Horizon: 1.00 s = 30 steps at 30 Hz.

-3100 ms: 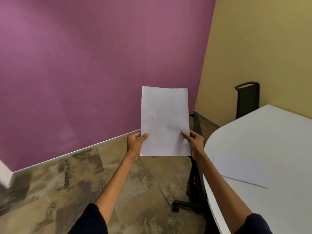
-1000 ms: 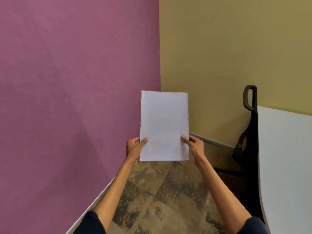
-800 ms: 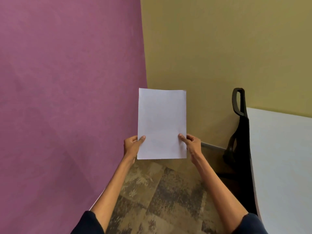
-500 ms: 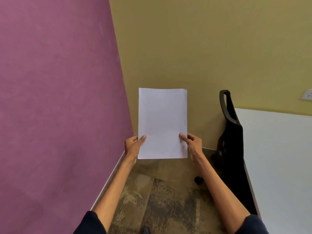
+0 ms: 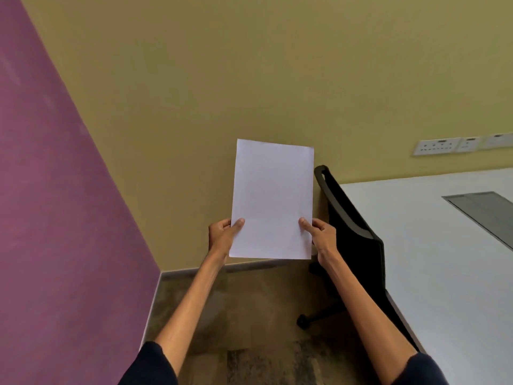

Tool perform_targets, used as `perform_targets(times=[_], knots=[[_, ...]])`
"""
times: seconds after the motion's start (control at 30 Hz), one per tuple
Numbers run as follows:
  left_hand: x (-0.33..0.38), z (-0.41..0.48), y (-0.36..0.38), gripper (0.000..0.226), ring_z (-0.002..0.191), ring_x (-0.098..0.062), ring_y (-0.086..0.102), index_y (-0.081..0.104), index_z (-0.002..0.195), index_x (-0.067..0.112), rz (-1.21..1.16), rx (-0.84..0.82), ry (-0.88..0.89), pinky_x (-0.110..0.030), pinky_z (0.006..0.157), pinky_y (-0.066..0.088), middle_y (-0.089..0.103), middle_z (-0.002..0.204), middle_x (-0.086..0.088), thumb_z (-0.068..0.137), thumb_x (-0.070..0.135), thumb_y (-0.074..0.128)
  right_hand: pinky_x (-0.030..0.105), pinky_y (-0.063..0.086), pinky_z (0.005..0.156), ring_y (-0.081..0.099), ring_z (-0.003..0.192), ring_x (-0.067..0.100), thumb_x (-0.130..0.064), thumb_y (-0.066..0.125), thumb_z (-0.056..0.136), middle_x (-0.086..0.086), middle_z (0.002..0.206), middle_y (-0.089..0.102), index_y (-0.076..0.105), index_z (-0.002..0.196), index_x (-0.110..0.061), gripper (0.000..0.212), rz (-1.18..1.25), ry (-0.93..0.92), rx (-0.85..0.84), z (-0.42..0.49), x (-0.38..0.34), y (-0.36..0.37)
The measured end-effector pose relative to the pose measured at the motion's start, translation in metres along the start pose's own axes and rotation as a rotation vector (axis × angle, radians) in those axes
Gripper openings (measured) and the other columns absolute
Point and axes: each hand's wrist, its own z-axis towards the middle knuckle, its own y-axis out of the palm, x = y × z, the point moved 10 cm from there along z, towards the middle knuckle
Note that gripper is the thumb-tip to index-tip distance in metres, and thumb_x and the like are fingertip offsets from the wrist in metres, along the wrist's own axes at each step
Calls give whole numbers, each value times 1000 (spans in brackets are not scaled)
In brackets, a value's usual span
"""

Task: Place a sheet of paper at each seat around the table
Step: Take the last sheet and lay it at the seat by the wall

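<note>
Between both hands, smooth rectangular sheet [image 5: 272,198]

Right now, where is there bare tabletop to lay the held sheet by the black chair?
The white table is bare between the black chair at its left edge and the grey hatch set in the top. Both hands hold the paper over the floor.

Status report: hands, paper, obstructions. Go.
Left hand and right hand both pinching the paper, upright over the floor. Not yet over the table. Black chair stands against the table edge.
</note>
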Motion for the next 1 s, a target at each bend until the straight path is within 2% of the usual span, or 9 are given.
perform_targets(times=[0.07,0.13,0.2,0.3,0.47,0.6,0.73,0.9,1.0], knots=[[4,33,24,15,86,-23,69,70,98,0,8,-51,1,-37,83,57,72,97,-14,89,12,70,32,56,78,70,88,21,-31,76,82,3,96,74,73,89,-16,17,-8,-9,32,28,-5,-9],[10,67,51,19,78,-18,71,70,100,-3,12,-110,5,-29,74,60,73,96,-13,88,12,70,34,57,78,71,88,22,-30,77,81,5,98,75,73,91,-14,19,16,-12,70,57,-11,-21],[21,104,83,20,77,-18,72,70,102,-2,18,-174,17,-28,70,61,74,96,-13,88,12,70,29,57,72,72,86,21,-28,78,80,2,96,76,74,91,-14,19,52,-24,117,88,-20,-35],[34,154,136,23,81,-24,72,71,101,-3,35,-262,43,-36,77,60,74,96,-15,87,14,71,28,56,73,72,86,19,-24,78,80,-1,95,76,74,89,-16,13,110,-39,183,137,-32,-59],[45,217,224,13,68,-10,72,73,92,5,103,-391,72,-21,58,57,76,85,-2,87,18,72,19,51,61,68,77,12,-22,77,80,-3,91,75,75,92,-11,17,140,-61,302,208,-55,-107],[55,265,290,9,67,-6,72,73,89,11,121,-457,95,-20,59,57,76,86,0,86,19,72,20,48,60,63,70,12,-20,77,81,-3,82,72,74,81,-13,8,126,-84,347,262,-73,-142],[54,300,358,6,61,-1,69,72,81,13,154,-519,108,-17,55,55,74,80,4,86,17,72,17,49,58,64,67,7,-21,77,81,-6,80,73,74,78,-17,5,127,-102,435,299,-81,-184],[42,335,453,6,64,-4,70,74,81,15,168,-664,84,-19,57,56,75,79,5,86,17,72,19,50,59,65,69,10,-20,76,81,-5,81,74,74,79,-15,5,128,-98,560,330,-75,-243],[22,354,514,8,62,-5,69,74,79,13,194,-761,67,-19,54,54,75,75,5,85,17,73,26,53,67,66,75,15,-15,75,83,5,90,73,74,89,-8,9,129,-83,666,340,-59,-280]])
